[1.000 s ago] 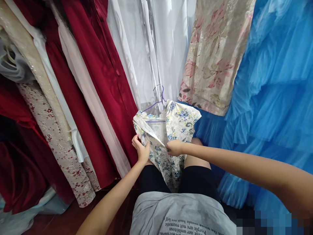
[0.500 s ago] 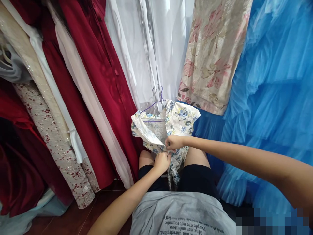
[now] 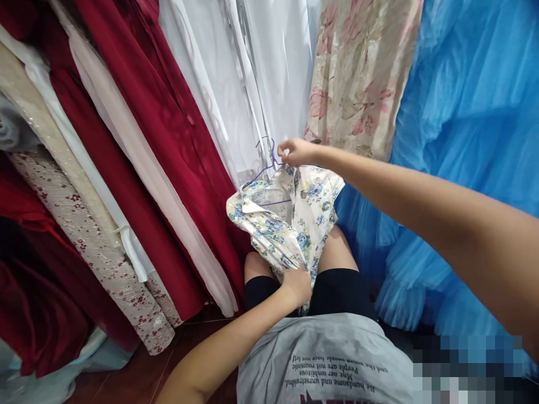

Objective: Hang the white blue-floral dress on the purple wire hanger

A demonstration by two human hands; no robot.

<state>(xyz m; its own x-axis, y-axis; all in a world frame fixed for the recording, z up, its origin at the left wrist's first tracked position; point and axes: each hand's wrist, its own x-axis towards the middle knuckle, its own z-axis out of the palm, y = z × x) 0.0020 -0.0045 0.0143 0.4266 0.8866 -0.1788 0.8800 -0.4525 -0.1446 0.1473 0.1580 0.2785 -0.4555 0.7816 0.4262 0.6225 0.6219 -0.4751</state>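
Observation:
A white short-sleeved blouse [image 3: 275, 227] with blue and yellow flowers hangs on a thin purple hanger [image 3: 273, 163], its neckline open and its front panels overlapping. My left hand [image 3: 297, 285] is closed on the gathered lower front of the blouse, over my lap. Up by the hanger's neck, my right hand [image 3: 298, 152] has curled fingers and pinches the top of the blouse at the collar. The fingertips there are partly hidden and slightly blurred. Below my left hand, the bottom of the blouse is mostly out of sight.
Long dark red dresses [image 3: 138, 112] and a white garment with red flowers [image 3: 96, 247] hang at the left. White fabric [image 3: 278, 73] hangs straight ahead. A beige floral dress [image 3: 362, 67] and blue tulle dresses [image 3: 471, 168] fill the right. Dark red floor tiles [image 3: 185, 342] show below.
My right hand has moved from the blouse's middle up to the collar beside the hanger. My left hand has shifted slightly right and down, and the front panels now lie closer together.

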